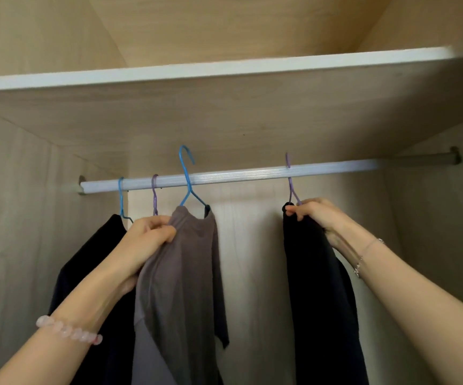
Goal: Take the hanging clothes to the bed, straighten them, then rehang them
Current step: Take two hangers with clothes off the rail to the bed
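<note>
Grey shirt (186, 273) on a blue hanger (188, 184), hook above the rail (238, 173), gripped in left hand (147, 240); right hand (313, 211) fingers curl round the black garment (319, 287) top, further right.

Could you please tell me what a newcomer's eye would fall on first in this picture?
Two hands reach up to a wardrobe rail: the left hand grips a grey top at centre, whose blue hanger hook stands above the rail. The right hand grips a black garment on a purple hanger hooked over the rail, further right. A pink bead bracelet circles the left wrist, lower left.
</note>
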`<state>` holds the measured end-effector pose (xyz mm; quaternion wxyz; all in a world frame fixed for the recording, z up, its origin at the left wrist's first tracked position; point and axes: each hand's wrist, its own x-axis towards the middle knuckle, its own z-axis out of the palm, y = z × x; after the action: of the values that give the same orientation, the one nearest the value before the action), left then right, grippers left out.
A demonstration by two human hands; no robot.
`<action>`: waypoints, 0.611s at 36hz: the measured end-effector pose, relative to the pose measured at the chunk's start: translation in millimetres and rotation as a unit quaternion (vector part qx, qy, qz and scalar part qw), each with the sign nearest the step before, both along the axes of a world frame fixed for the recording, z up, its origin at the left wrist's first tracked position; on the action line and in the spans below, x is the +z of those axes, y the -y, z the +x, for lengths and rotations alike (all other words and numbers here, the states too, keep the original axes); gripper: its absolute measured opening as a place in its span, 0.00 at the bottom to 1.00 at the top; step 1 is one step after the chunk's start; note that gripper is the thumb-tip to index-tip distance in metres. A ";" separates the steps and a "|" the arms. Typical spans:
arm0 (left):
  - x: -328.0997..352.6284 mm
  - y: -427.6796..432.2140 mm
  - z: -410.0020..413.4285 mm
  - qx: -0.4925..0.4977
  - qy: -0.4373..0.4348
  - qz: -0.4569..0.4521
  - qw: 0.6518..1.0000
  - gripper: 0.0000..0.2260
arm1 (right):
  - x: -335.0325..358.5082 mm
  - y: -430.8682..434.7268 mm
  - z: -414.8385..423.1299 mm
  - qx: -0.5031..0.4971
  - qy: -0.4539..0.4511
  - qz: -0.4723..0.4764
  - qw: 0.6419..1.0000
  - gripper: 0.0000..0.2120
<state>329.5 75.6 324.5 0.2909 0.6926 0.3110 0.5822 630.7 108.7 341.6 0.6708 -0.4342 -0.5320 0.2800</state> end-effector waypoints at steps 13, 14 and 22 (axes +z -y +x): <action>-77.7 42.5 -9.8 -0.031 -0.053 -0.024 0.998 0.18 | 13.6 0.9 -2.6 0.043 -0.042 -0.020 0.998 0.16; -87.4 43.5 -10.2 -0.032 -0.053 -0.036 0.997 0.18 | 7.9 2.2 -3.9 0.048 -0.043 -0.026 0.998 0.16; -166.4 50.1 -4.7 -0.043 -0.066 -0.160 0.984 0.17 | -19.1 9.9 2.6 0.091 -0.033 -0.016 0.995 0.37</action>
<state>324.7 25.5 158.1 0.4020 0.6867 0.3886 0.4645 633.4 98.7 322.5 0.6529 -0.3849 -0.5422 0.3628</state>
